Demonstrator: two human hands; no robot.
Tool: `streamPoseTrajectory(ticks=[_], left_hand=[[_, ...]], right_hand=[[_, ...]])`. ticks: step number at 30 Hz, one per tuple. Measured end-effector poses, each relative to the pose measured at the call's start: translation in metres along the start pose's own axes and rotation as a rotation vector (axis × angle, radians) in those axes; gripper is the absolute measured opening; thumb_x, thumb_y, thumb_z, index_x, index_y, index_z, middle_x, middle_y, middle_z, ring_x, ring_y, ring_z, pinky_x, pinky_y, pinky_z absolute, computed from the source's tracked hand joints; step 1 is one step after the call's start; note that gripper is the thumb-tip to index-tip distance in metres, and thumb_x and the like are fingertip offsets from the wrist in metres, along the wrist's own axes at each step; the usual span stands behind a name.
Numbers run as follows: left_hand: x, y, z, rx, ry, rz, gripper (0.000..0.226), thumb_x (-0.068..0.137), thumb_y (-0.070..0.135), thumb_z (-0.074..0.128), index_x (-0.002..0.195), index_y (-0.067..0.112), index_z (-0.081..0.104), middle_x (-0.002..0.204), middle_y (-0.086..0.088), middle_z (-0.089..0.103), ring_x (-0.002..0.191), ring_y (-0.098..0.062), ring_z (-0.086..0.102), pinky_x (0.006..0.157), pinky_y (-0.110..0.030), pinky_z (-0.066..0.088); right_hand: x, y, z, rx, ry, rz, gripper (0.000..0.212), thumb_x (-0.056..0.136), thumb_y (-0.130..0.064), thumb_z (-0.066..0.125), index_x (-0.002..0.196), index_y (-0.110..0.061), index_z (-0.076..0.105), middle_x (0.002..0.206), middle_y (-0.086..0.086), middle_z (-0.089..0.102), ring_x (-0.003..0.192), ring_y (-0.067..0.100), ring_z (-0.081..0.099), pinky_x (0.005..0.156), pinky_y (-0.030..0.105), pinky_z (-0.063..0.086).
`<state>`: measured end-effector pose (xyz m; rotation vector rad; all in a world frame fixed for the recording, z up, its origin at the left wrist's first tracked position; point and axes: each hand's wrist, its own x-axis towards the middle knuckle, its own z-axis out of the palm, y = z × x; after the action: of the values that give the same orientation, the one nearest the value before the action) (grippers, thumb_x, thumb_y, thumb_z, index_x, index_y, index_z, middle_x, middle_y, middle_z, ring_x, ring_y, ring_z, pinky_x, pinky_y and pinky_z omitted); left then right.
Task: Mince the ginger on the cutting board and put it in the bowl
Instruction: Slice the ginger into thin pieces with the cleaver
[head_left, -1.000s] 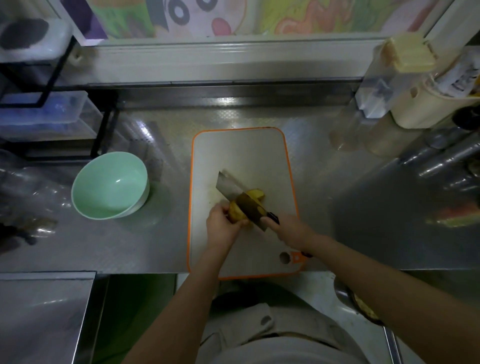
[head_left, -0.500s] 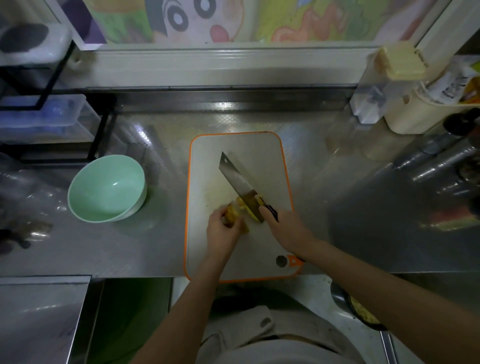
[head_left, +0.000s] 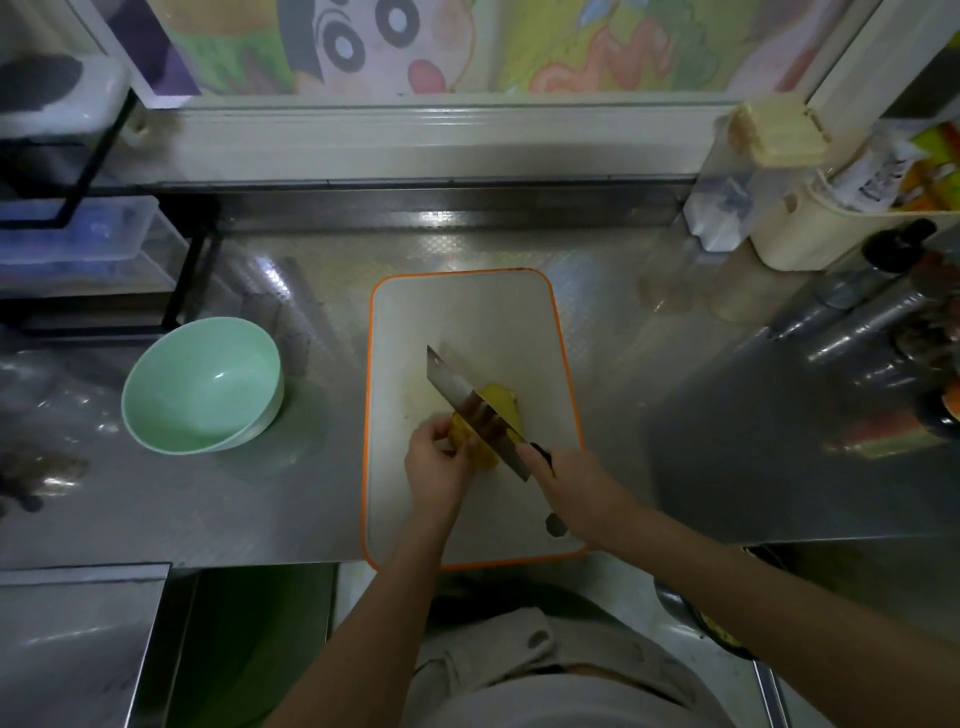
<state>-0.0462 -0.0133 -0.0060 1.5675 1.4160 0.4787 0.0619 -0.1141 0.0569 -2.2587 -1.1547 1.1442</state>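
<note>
The left hand (head_left: 436, 467) is where harm is likeliest. Its fingers rest on the ginger (head_left: 501, 402) right against the flat of the knife (head_left: 467, 402). If the blade slips on the lumpy root, or the root rolls under pressure, the edge could reach a fingertip. The piece looks large and uneven, so I judge rolling a real risk. That hand is curled, with fingers and thumb pinching the near-left end of the ginger and holding it down. The right hand (head_left: 571, 483) is closed tight around the knife's dark handle (head_left: 542, 456). The blade slants away from it, across the ginger, towards the far left of the board.

The ginger lies near the middle of the cutting board (head_left: 467, 312), in big pieces and not yet minced. The green bowl (head_left: 208, 374) stands well to the left of the board, apart from it, with no ginger in it. Bits carried over could drop on the counter (head_left: 311, 493) between board and bowl.
</note>
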Motion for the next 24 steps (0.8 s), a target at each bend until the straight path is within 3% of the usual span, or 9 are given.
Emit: streamPoseTrajectory(ticks=[3, 8, 12, 14, 16, 18, 21, 24], left_hand=[[0.0, 0.001, 0.0, -0.004, -0.005, 0.003, 0.033, 0.08, 0.012, 0.07, 0.11, 0.006, 0.057, 0.106, -0.007, 0.061, 0.09, -0.017, 0.054, 0.075, -0.021, 0.037], [0.0, 0.003, 0.0, 0.002, 0.002, 0.005, 0.034, 0.078, 0.013, 0.071, 0.109, 0.006, 0.058, 0.103, -0.004, 0.059, 0.09, -0.013, 0.051, 0.075, -0.019, 0.036], [0.0, 0.001, 0.001, 0.005, 0.008, -0.013, 0.035, 0.078, 0.015, 0.072, 0.109, 0.007, 0.058, 0.107, -0.006, 0.061, 0.094, -0.023, 0.06, 0.076, -0.021, 0.04], [0.001, 0.001, 0.002, 0.003, 0.011, -0.013, 0.034, 0.078, 0.014, 0.072, 0.108, 0.007, 0.059, 0.106, -0.007, 0.062, 0.094, -0.025, 0.06, 0.075, -0.022, 0.04], [0.001, 0.002, 0.002, 0.013, 0.006, 0.002, 0.031, 0.077, 0.013, 0.072, 0.105, 0.007, 0.059, 0.103, -0.007, 0.062, 0.093, -0.025, 0.06, 0.074, -0.023, 0.04], [0.003, 0.003, 0.002, 0.028, 0.001, 0.019, 0.03, 0.077, 0.013, 0.072, 0.104, 0.006, 0.06, 0.102, -0.008, 0.062, 0.093, -0.026, 0.059, 0.074, -0.023, 0.04], [0.005, 0.003, 0.0, 0.051, -0.007, 0.029, 0.031, 0.077, 0.012, 0.072, 0.105, 0.005, 0.06, 0.103, -0.009, 0.062, 0.094, -0.024, 0.058, 0.074, -0.022, 0.04], [0.004, 0.007, 0.001, 0.063, -0.02, 0.055, 0.03, 0.078, 0.01, 0.071, 0.105, 0.004, 0.059, 0.102, -0.008, 0.06, 0.095, -0.021, 0.056, 0.072, -0.02, 0.039]], right_hand=[[-0.004, -0.001, -0.002, -0.002, -0.004, 0.062, 0.049, 0.099, -0.044, 0.027, 0.087, -0.004, 0.054, 0.069, 0.01, 0.052, 0.069, 0.028, 0.054, 0.065, 0.037, 0.041], [-0.006, 0.0, 0.0, -0.033, -0.027, 0.062, 0.042, 0.1, -0.039, 0.03, 0.088, -0.008, 0.055, 0.066, 0.001, 0.049, 0.057, 0.013, 0.048, 0.061, 0.033, 0.043], [-0.011, -0.006, -0.002, -0.031, -0.03, 0.08, 0.044, 0.1, -0.038, 0.031, 0.103, -0.002, 0.057, 0.082, 0.013, 0.058, 0.079, 0.03, 0.064, 0.074, 0.043, 0.054], [-0.012, -0.011, -0.005, -0.185, -0.095, 0.079, 0.035, 0.101, -0.027, 0.035, 0.125, -0.004, 0.047, 0.102, 0.017, 0.058, 0.091, 0.03, 0.063, 0.082, 0.045, 0.053], [-0.011, -0.015, -0.006, -0.336, -0.117, 0.066, 0.039, 0.1, -0.016, 0.038, 0.138, -0.008, 0.034, 0.116, 0.017, 0.054, 0.093, 0.024, 0.058, 0.084, 0.036, 0.053], [-0.007, -0.014, -0.007, -0.404, -0.134, 0.062, 0.041, 0.1, -0.015, 0.036, 0.14, -0.008, 0.031, 0.114, 0.017, 0.052, 0.09, 0.023, 0.054, 0.078, 0.031, 0.048], [-0.003, -0.018, -0.006, -0.613, -0.158, -0.029, 0.066, 0.095, -0.007, 0.047, 0.149, -0.012, 0.009, 0.118, 0.018, 0.048, 0.095, 0.025, 0.055, 0.074, 0.032, 0.047], [0.003, -0.018, -0.007, -0.74, -0.17, -0.079, 0.078, 0.092, -0.004, 0.05, 0.15, -0.013, -0.001, 0.121, 0.018, 0.048, 0.096, 0.026, 0.056, 0.075, 0.033, 0.047]])
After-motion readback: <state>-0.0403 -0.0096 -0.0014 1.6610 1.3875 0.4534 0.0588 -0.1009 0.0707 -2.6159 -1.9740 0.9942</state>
